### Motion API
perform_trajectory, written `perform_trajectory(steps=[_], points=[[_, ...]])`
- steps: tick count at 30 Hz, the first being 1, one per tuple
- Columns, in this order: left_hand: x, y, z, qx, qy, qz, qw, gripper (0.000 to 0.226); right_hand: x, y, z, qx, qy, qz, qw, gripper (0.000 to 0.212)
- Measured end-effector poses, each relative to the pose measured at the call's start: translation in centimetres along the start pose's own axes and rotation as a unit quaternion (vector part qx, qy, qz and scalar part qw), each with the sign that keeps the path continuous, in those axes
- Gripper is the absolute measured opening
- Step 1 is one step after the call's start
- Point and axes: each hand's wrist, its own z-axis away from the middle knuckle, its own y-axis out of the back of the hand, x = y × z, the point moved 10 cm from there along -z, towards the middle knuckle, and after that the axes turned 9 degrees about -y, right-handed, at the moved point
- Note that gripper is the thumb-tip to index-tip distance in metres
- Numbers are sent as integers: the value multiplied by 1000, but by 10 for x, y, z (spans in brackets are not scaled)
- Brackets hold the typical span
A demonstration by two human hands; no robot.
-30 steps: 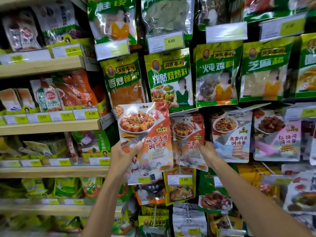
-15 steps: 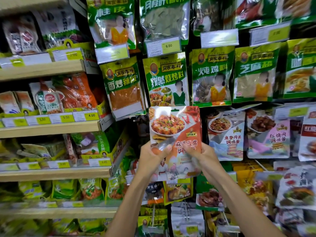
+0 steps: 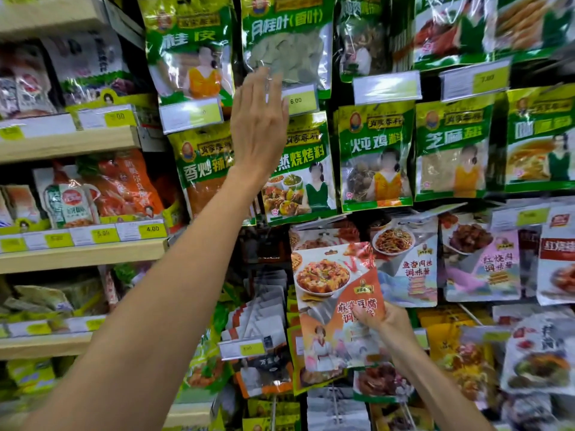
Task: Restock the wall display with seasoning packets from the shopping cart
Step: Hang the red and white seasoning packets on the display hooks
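My right hand point(image 3: 384, 321) grips an orange-and-white seasoning packet point(image 3: 334, 293) with a tofu dish printed on it, held by its lower right edge in front of a hook of matching packets point(image 3: 320, 237) on the wall display. My left hand point(image 3: 259, 119) is raised with fingers spread, holding nothing, in front of a price tag point(image 3: 300, 101) and the lower edge of a green bay-leaf packet point(image 3: 287, 42). Rows of green spice packets point(image 3: 375, 157) hang above the held packet. The shopping cart is out of view.
Wooden shelves point(image 3: 77, 255) with bagged goods and yellow price labels stand to the left. More sauce packets point(image 3: 480, 262) hang to the right, and further packets point(image 3: 264, 368) crowd the hooks below. Metal hook rods stick out between the rows.
My left hand has let go of the tofu packet and risen to the upper row. My right hand alone now holds the packet, lower and further right.
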Motion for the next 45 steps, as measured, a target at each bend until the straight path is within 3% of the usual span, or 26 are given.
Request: perform_trajectory(steps=[4, 15, 22, 24, 26, 31, 34, 41, 45], points=[[3, -32, -8, -57, -28, -16, 998, 50, -1, 4, -11, 13, -8, -11, 1000, 20], [5, -42, -6, -73, -29, -33, 996, 51, -27, -12, -34, 12, 0, 12, 1000, 15], [6, -40, -6, -78, -34, -38, 996, 50, -17, -11, -39, 33, -27, 1, 999, 29], [7, -39, -6, -76, -37, -38, 996, 50, -17, -12, -41, 40, -27, 2, 999, 25], [7, -37, -6, -72, -39, -36, 996, 50, -16, -13, -45, 57, -35, 1, 998, 17], [7, -37, -6, -74, -36, -28, 996, 48, -13, -11, -67, 158, -75, 29, 984, 28], [7, -36, -6, -72, -36, -28, 996, 48, -11, -12, -79, 194, -99, 50, 975, 23], [7, -37, -5, -76, -44, -34, 996, 48, -10, -19, -87, 230, -130, 98, 960, 35], [5, -37, -4, -79, -50, -20, 995, 49, -9, -20, -87, 211, -112, 116, 964, 38]])
